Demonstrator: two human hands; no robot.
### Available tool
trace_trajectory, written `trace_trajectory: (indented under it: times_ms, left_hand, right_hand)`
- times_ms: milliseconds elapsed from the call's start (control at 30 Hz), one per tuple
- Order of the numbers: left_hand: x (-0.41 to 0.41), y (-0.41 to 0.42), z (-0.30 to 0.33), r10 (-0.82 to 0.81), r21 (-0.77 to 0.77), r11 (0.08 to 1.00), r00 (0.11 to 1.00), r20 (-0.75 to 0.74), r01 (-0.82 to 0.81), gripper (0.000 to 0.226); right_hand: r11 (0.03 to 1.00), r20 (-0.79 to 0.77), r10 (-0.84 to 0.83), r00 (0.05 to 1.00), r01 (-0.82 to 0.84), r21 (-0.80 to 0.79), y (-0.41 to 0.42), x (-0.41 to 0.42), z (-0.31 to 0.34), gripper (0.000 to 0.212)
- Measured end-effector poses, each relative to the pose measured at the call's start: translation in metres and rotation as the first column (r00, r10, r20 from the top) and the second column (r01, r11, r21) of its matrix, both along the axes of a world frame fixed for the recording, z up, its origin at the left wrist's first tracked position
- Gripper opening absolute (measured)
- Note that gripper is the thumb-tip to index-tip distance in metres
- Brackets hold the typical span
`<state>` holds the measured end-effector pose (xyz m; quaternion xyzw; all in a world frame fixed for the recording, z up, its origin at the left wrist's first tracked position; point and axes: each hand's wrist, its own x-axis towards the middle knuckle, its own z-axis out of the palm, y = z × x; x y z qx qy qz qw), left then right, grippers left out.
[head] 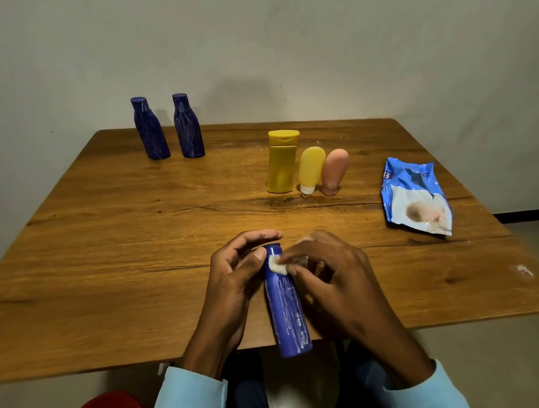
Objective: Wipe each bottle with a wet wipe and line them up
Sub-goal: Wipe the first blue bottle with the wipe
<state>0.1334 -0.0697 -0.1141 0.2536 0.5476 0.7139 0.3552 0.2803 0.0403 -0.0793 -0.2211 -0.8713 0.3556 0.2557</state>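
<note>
While the wipe is working near the cap, notes run from the hands outward:

right hand [326, 273]: fingers curled, pinching the wet wipe [278, 265] against the upper body of the held bottle [285, 300], just under the cap. Looks like a mid-wipe stroke.
left hand [235, 278]: wrapped round the bottle's neck end, thumb on the front, fingers arched over the cap. It is the clamp; keep it firm.
held bottle: blue, tilted, cap toward 12 o'clock, base hanging past the near edge of the table [122, 244] at 6 o'clock. White streaks run down its front, so I judge it only partly wiped.
technique: drag the wipe cap to base in long strokes, rotate the bottle with the left hand between strokes, and refold the wipe if it bunches up.
risk: wet plastic probably slips; bring the base back over the table before regripping.
blue pair [169, 128]: two upright at 11 o'clock, side by side, likely the row to join.
yellow bottle [282, 162]: at 1 o'clock, with yellow tube [312, 169] and pink tube [334, 171] on their caps, close together.
wipe pack [414, 199]: flat at 2 o'clock, well apart from the hands.
</note>
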Motion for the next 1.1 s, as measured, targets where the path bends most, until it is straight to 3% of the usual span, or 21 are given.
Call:
trace_trajectory:
  times_ms: [100, 233, 467, 700, 1100]
  left_hand:
    - [0.000, 0.000, 0.000, 0.012, -0.011, 1.000, 1.000, -0.012, -0.012, 0.032]
    - [-0.001, 0.001, -0.002, 0.004, -0.015, 1.000, 1.000, -0.027, -0.004, 0.032]
    - [0.000, 0.002, -0.004, -0.011, -0.018, 1.000, 1.000, -0.016, 0.011, 0.037]
    - [-0.003, 0.002, -0.005, -0.009, -0.022, 1.000, 0.999, -0.037, 0.008, 0.039]
    - [0.002, 0.002, -0.002, 0.006, -0.036, 0.999, 0.999, 0.038, -0.004, 0.038]
  right_hand:
    - [0.997, 0.058, 0.065, 0.996, -0.062, -0.043, 0.006, 0.022, -0.002, 0.016]
    - [0.995, -0.024, -0.064, 0.998, 0.062, -0.082, 0.014, 0.025, 0.001, 0.019]
    - [0.987, -0.064, -0.135, 0.989, 0.139, 0.075, 0.002, -0.018, 0.004, 0.020]
    - [0.992, 0.075, -0.101, 0.992, 0.095, 0.083, 0.012, 0.007, -0.005, 0.019]
    - [0.976, -0.095, -0.148, 0.984, 0.161, 0.148, 0.000, -0.032, 0.006, 0.021]
